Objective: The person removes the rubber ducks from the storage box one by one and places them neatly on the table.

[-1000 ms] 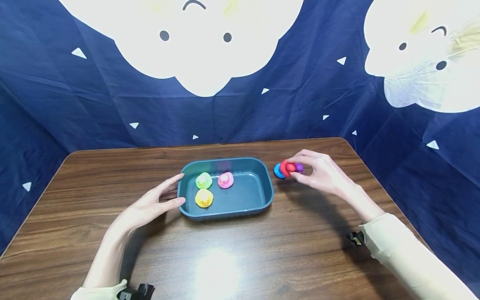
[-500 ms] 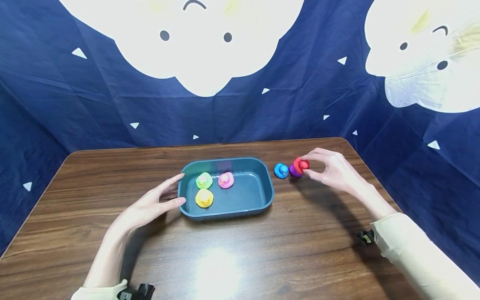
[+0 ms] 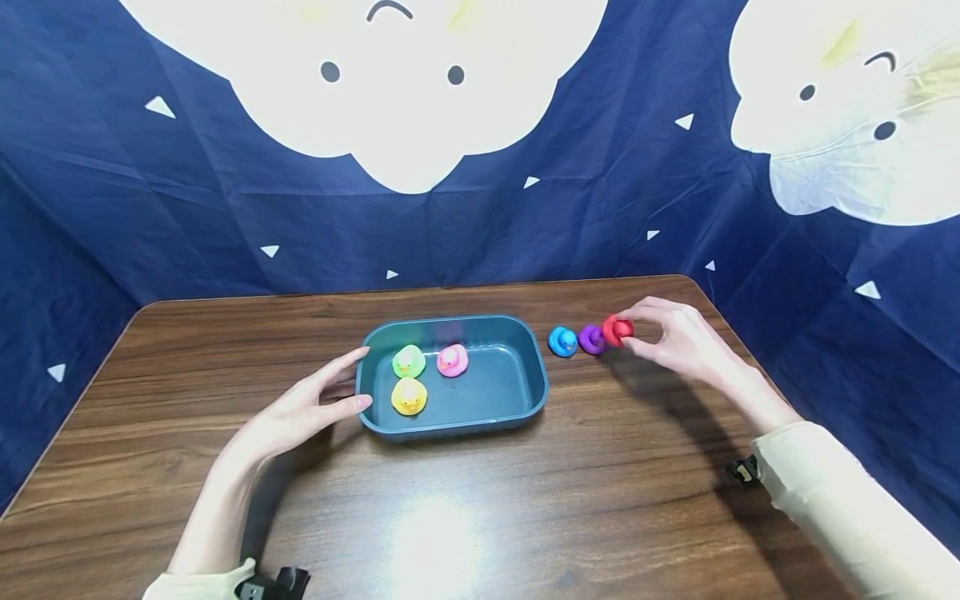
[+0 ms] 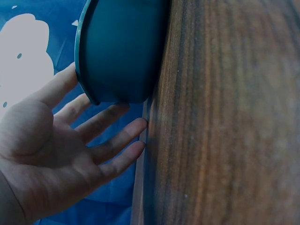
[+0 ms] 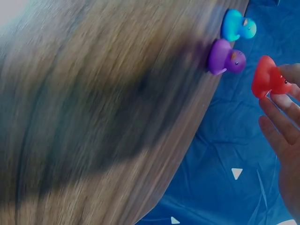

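Note:
My left hand rests against the left end of a dark teal tray, its thumb and a finger touching the rim. In the left wrist view its fingers are spread and nearly straight beside the tray wall. Inside the tray sit a green rubber duck, a pink one and a yellow one. My right hand pinches a red rubber duck between thumb and fingers; in the right wrist view this red duck is raised off the table.
Right of the tray, a blue rubber duck and a purple rubber duck stand side by side on the wooden table. A dark blue cloth with white clouds hangs behind the table and at its sides.
My right hand has carried the red duck rightward, from over the blue and purple ducks to just right of the purple one. The left hand and tray have stayed put.

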